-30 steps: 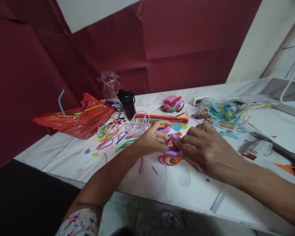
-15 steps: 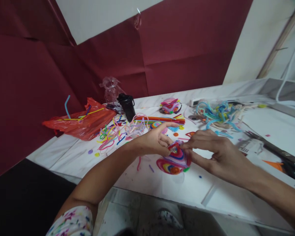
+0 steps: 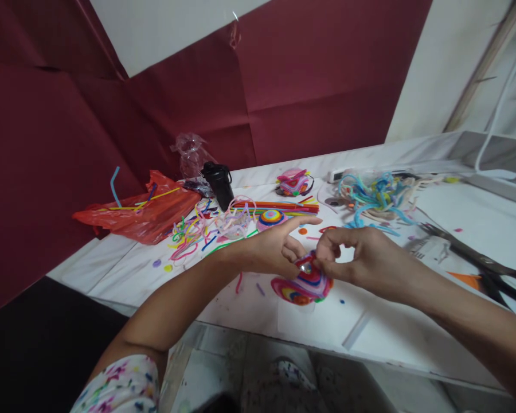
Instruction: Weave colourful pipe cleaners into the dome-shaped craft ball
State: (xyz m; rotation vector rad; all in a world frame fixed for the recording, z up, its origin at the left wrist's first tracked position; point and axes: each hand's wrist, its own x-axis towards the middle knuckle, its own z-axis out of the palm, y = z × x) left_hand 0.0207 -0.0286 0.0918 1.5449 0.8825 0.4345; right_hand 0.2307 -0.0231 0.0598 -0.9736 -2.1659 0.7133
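A colourful craft piece (image 3: 303,287) with curved bands of pink, red, blue and yellow is held above the white table near its front edge. My left hand (image 3: 277,249) grips it at the upper left, the index finger stretched out to the right. At the upper right, my right hand (image 3: 348,252) pinches the red part of the piece between thumb and fingers. Beyond my left hand lies a round disc (image 3: 271,218) of coloured rings. A similar colourful piece (image 3: 294,182) rests farther back.
Red plastic bag (image 3: 155,215) and black bottle (image 3: 219,184) stand back left, near a bundle of coloured sticks (image 3: 275,207) and loose strands. Blue and cream strands (image 3: 378,198) lie back right. Large black scissors (image 3: 481,261) lie at the right.
My right hand has shifted left, its thumb and fingers closer together at the piece's red part. The ringed disc shows more fully. The whole view has shifted slightly.
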